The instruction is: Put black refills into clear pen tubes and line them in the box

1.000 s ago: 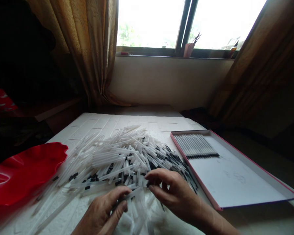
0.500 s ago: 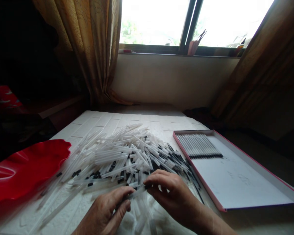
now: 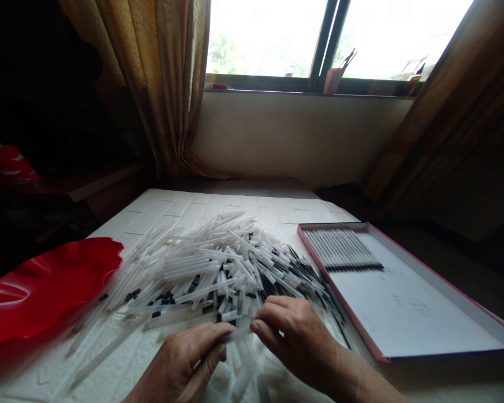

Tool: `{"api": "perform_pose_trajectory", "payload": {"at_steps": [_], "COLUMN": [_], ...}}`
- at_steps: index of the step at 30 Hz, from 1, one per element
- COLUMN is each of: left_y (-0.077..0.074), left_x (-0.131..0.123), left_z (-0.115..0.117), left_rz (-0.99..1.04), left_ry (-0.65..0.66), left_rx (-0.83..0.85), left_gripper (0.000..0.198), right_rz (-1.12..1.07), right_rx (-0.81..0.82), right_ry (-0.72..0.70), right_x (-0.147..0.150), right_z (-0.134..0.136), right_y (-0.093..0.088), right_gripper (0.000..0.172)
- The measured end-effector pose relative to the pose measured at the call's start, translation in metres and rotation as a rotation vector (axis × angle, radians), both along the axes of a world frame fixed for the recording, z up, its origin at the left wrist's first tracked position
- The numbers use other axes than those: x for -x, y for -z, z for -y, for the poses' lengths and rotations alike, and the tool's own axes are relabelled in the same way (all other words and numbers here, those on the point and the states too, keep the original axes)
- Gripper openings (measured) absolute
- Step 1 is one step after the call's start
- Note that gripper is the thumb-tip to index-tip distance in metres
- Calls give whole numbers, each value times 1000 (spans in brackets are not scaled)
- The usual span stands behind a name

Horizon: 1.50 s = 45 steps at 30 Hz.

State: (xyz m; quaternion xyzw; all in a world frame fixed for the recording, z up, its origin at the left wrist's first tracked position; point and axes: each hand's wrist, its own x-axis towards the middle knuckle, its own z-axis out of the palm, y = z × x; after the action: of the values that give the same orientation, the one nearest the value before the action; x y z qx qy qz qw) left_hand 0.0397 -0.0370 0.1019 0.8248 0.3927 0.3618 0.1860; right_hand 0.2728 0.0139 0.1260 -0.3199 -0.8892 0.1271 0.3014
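Note:
Between my hands, low in the middle of the view, is a translucent pen barrel (image 3: 240,334), somewhat blurred. My left hand (image 3: 187,358) is closed around its left part with thumb and forefinger. At the barrel's other end, my right hand (image 3: 296,330) pinches with thumb and fingertips; any small part inside that pinch is hidden. Just beyond my hands lies a heap of clear pen barrels (image 3: 191,266), mixed with small black plugs (image 3: 132,294). Thin black refills (image 3: 300,268) fan out on its right side. White translucent caps (image 3: 243,364) lie beneath my hands.
To the right stands a shallow pink-edged box (image 3: 403,319) with a neat row of pens (image 3: 344,249) at its far left. A red wavy-rimmed dish (image 3: 67,280) sits at the left. The white brick-patterned table (image 3: 168,204) ends before the window wall.
My right fingers have closed in over the barrel's end; the dark piece that showed at their tips is no longer visible. My left hand keeps its hold, almost unmoved.

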Motion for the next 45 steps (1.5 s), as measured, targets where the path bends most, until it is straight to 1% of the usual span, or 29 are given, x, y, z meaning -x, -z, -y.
{"api": "perform_pose_trajectory", "payload": {"at_steps": [3,5,7,8,9,11,12,14,16,20,24,28,31,32,33,35,36,40,43,45], "left_y": [4,5,3,2,1,0,1,4,6,8,4,1,-2,-3,-3,-4,-4,-3,-3,-3], "left_x": [1,1,0,0,0,0,1,2,3,4,3,0,0,0,0,0,1,1,0,0], "left_z": [0,0,0,0,0,1,1,0,0,-2,-1,-1,0,0,0,0,-1,-2,-1,-1], "left_rz": [-28,-33,-27,-19,-10,11,23,44,53,35,15,-9,-6,1,4,9,11,29,21,3], "left_ry": [24,27,16,11,8,2,0,-6,-9,9,44,45,36,32,27,17,9,-1,2,14], "left_rx": [3,8,17,14,8,-1,-5,-14,-15,6,-6,-30,-24,-27,-24,-23,-17,-27,-23,-11], "left_gripper": [37,37,38,38,38,37,36,35,36,37,38,34,33,33,33,35,35,36,38,37], "right_rz": [45,50,39,23,-2,-62,-85,-102,-101,-72,-16,38,21,9,-6,-45,-65,-93,-48,-8], "right_rx": [-50,-9,61,99,142,224,248,248,205,145,121,74,152,193,229,273,274,210,161,135], "right_ry": [36,35,16,7,-3,-26,-43,-78,-95,-82,-58,-41,-47,-54,-61,-82,-95,-146,-130,-107], "right_x": [3,3,0,-1,-3,-5,-6,-7,-7,-5,-1,1,-1,-2,-4,-7,-8,-10,-8,-6], "right_z": [-1,-2,-3,-3,-3,-2,-2,-1,-1,0,2,0,-2,-3,-3,-3,-3,-4,-4,-3], "right_y": [7,10,9,7,5,-1,-3,-5,-5,-8,-9,1,5,4,3,-1,-3,-4,-6,-7], "right_gripper": [51,55,54,50,41,16,11,11,12,12,25,37,44,44,39,20,15,14,13,20]}}
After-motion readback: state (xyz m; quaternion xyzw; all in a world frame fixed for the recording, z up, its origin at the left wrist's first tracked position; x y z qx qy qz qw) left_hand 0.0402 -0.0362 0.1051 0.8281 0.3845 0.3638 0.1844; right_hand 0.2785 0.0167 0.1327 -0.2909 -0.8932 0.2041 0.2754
